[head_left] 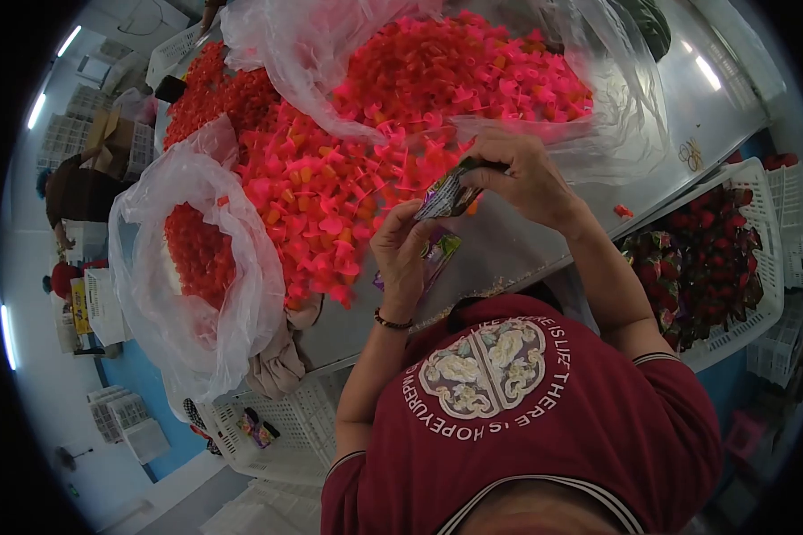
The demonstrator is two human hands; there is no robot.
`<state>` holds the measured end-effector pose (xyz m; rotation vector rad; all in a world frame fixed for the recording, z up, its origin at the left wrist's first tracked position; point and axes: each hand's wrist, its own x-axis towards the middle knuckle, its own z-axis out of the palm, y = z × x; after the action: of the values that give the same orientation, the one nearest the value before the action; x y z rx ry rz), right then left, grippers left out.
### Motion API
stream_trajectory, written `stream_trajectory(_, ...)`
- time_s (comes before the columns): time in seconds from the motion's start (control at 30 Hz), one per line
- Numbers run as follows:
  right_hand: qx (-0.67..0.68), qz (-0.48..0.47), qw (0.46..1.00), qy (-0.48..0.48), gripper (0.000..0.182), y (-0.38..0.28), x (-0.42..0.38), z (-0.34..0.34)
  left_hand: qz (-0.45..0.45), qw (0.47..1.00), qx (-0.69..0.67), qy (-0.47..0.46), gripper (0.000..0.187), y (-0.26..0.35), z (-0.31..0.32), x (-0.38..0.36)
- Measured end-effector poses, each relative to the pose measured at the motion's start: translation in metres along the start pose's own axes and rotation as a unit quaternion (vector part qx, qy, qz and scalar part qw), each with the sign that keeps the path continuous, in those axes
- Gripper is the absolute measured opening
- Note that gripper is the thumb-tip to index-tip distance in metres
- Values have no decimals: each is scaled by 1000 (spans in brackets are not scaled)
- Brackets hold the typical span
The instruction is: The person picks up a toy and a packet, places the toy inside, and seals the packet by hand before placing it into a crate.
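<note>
A small dark foil packet with green and purple print [446, 196] is held between both hands above the metal table. My left hand [400, 248], a beaded bracelet at its wrist, pinches the packet's lower left end. My right hand [525, 178] grips its upper right end between thumb and fingers. Beneath them a purple and green packet [441, 253] lies on the table [500, 245]. Close beyond spreads a large heap of pink and red plastic pieces [321, 201], some with orange parts. Whether the held packet is open cannot be made out.
Clear plastic bags of red pieces lie at left [259, 267] and at the back [629, 107]. A white crate [772, 245] with dark red packets is at right. Rubber bands [690, 154] lie on the table. A person [80, 192] is at far left, near stacked crates.
</note>
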<state>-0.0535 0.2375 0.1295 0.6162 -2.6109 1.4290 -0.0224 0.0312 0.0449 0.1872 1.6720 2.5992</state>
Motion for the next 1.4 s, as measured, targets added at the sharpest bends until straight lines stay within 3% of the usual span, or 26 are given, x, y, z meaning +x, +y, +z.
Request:
stream_trajectory(0.1,19,24,997,66,14,3,-8,-3,-71,997,16,-37,16,1,0,0)
stream_trajectory(0.27,140,233,945,181,10,22,-77,-60,-40,988,151,-3,12,0,-4,-3)
stream_trajectory(0.33,195,302,872,332,13,26,-121,-89,-42,986,159,-23,12,-2,-14,-6)
stream_trajectory(0.5,182,309,679,641,17,67,-265,-154,-28,970,238,-24,13,1,-25,-18)
stream_trajectory(0.53,182,311,678,641,17,81,-288,-157,-29,970,239,-25,13,1,-27,-20)
stream_trajectory(0.6,234,338,577,706,15,110,-323,-153,-30,959,278,-42,11,0,-32,-23)
stream_trajectory(0.73,322,365,526,697,19,167,-336,-122,3,937,346,-54,11,-6,-40,-28)
stream_trajectory(0.8,400,368,509,668,22,180,-325,-110,99,857,490,-125,13,-6,-44,-29)
stream_trajectory(0.83,407,381,531,638,25,180,-326,-105,97,854,499,-110,13,-7,-46,-30)
stream_trajectory(0.9,394,403,585,584,26,173,-322,-101,144,769,595,-185,18,-9,-47,-29)
stream_trajectory(1.0,329,515,652,450,30,130,-301,-109,122,746,627,-187,21,-8,-42,-29)
stream_trajectory(1.07,204,604,706,308,32,105,-287,-112,118,734,645,-177,25,-10,-44,-28)
stream_trajectory(1.13,14,670,738,75,29,76,-256,-119,119,722,661,-167,28,-11,-43,-25)
stream_trajectory(1.27,-13,599,801,3,25,18,-173,-99,106,698,689,-162,33,-12,-30,-18)
stream_trajectory(1.33,60,454,889,30,18,14,-140,-80,95,685,704,-162,33,-15,-26,-16)
stream_trajectory(1.4,47,375,926,0,12,27,-99,-51,104,685,705,-155,24,-17,-25,-17)
